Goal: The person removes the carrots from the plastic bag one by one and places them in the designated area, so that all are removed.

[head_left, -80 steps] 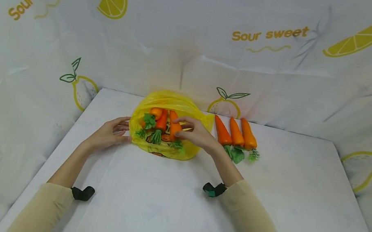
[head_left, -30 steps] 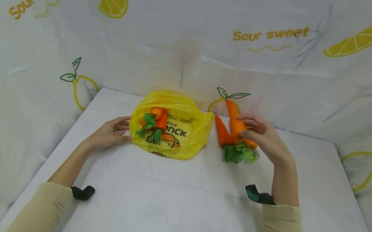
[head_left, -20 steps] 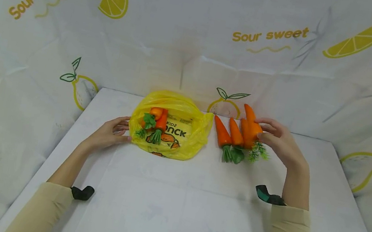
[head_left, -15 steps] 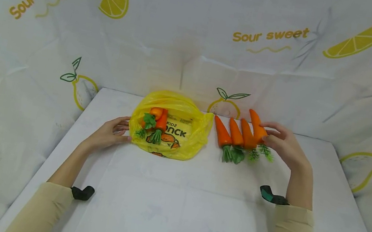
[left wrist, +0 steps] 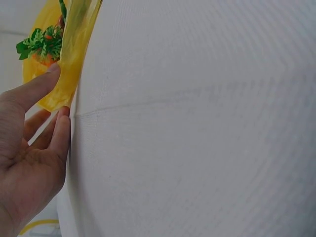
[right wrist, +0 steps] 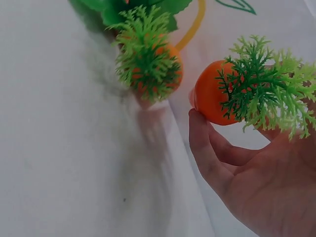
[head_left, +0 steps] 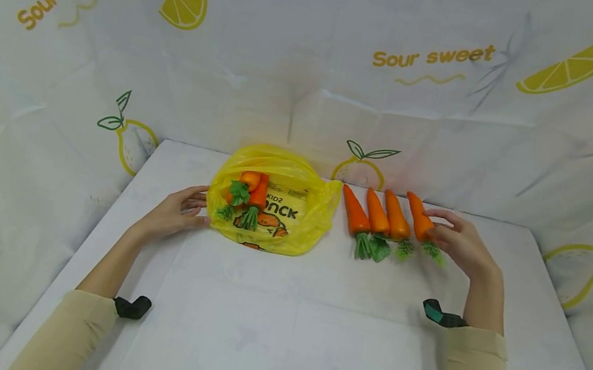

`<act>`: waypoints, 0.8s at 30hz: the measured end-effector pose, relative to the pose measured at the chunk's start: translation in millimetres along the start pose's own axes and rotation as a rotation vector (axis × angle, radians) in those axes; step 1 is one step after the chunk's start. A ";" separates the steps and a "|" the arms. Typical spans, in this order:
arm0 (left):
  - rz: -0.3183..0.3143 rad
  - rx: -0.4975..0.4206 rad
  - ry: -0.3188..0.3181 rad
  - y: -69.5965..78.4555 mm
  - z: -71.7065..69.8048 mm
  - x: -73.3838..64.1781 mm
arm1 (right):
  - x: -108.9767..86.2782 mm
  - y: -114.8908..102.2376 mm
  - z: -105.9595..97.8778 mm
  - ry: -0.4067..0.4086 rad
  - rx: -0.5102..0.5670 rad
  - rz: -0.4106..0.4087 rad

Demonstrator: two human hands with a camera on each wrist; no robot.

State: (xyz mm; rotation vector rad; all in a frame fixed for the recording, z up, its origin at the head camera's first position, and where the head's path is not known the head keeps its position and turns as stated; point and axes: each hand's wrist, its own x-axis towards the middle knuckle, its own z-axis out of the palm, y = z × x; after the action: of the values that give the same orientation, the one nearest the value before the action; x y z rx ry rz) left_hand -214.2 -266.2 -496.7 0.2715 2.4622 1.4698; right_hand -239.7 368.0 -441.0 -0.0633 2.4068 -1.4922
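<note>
On the right, my right hand [head_left: 462, 242] pinches an orange toy carrot [head_left: 419, 218] with green fronds. In the right wrist view, this carrot [right wrist: 212, 94] shows its leafy end, with fingertips against its side. Three similar carrots [head_left: 377, 213] lie in a row to its left. My left hand [head_left: 172, 214] touches the left side of a yellow plastic bag [head_left: 321, 216]. The left wrist view shows relaxed fingers and thumb against the bag's edge [left wrist: 74, 64]. Inside the open bag are an orange carrot [head_left: 257, 197] and a small orange vegetable [head_left: 250, 179] with green leaves, partly overlapping.
Everything lies near the back edge of a white-covered table [head_left: 269, 339]. Behind it hangs a white cloth [head_left: 303, 47] with lemon prints and "Sour sweet" lettering. Printing shows on the bag's inside.
My right hand has taken a carrot out of the bag, carried it right past the other three, and lowered it to the row's right end. My left hand has stayed at the bag.
</note>
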 end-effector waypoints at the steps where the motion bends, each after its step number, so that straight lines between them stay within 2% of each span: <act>1: 0.001 0.002 0.001 -0.1 0.0 0.1 | 1.1 2.7 -0.7 -0.003 -0.005 0.005; 10: -0.004 -0.002 -0.001 -0.5 0.1 0.9 | 6.0 20.1 -2.3 -0.018 -0.030 0.049; 24: -0.003 -0.032 -0.009 1.3 -0.5 -1.6 | 5.1 24.1 1.2 0.014 -0.093 0.058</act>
State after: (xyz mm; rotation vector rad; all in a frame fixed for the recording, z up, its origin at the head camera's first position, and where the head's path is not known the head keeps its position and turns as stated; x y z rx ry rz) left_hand -212.8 -266.4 -495.2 0.2674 2.4286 1.5017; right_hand -241.2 376.9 -464.0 -0.0031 2.4661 -1.3595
